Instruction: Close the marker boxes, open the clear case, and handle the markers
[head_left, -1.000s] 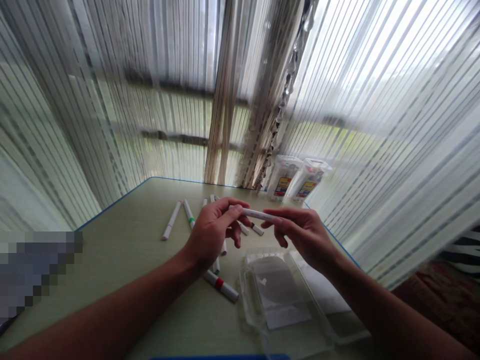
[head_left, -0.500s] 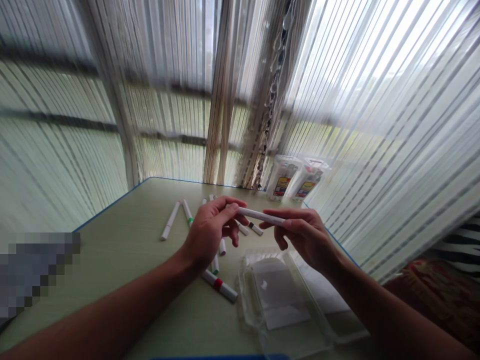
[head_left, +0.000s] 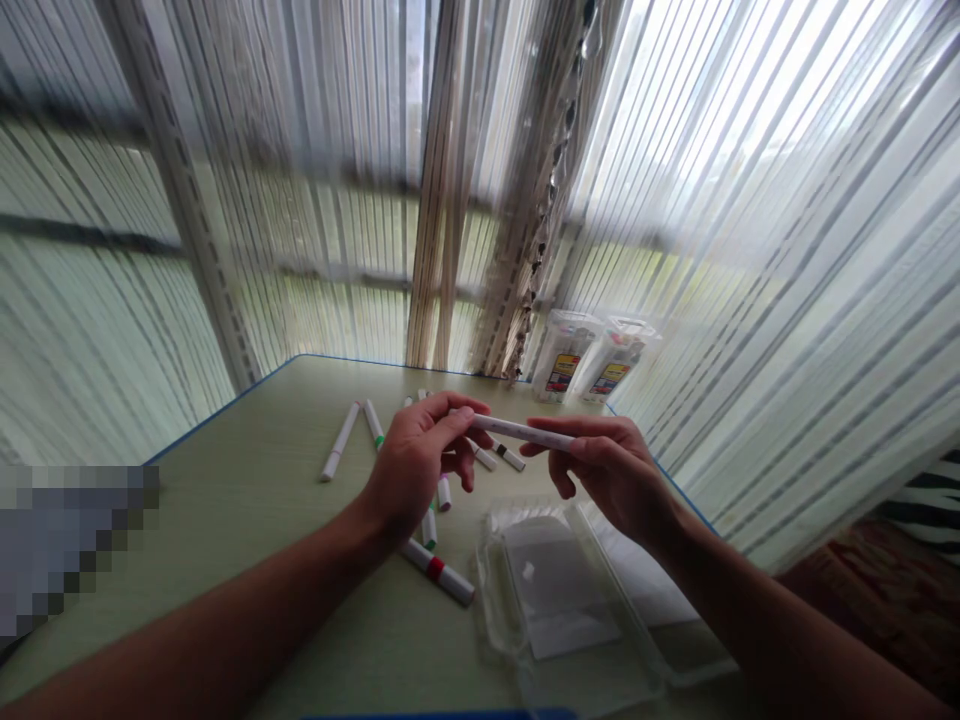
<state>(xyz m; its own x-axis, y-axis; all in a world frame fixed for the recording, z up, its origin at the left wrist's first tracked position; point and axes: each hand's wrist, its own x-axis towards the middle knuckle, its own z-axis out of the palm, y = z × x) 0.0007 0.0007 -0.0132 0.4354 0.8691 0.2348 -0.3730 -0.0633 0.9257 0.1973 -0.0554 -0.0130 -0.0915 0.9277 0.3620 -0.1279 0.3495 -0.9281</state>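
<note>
A white marker is held nearly level above the table, between my two hands. My left hand pinches its left end with thumb and fingers, and my right hand pinches the right end. Beneath and beside my left hand lie several loose white markers; one with a red band is closest to me, and another with a green band is partly covered by my hand. A marker with a dark band shows behind the held one. Below my right hand rests an open clear plastic case with a white sheet inside.
Two clear boxes with labels stand at the table's far right corner. A pale marker lies on the left of the light green table, which has a blue edge. String curtains hang behind, with a beaded strand.
Both hands keep their grip on the marker and have barely shifted. The string curtain has swayed, mostly on the left. The markers and the case lie as before.
</note>
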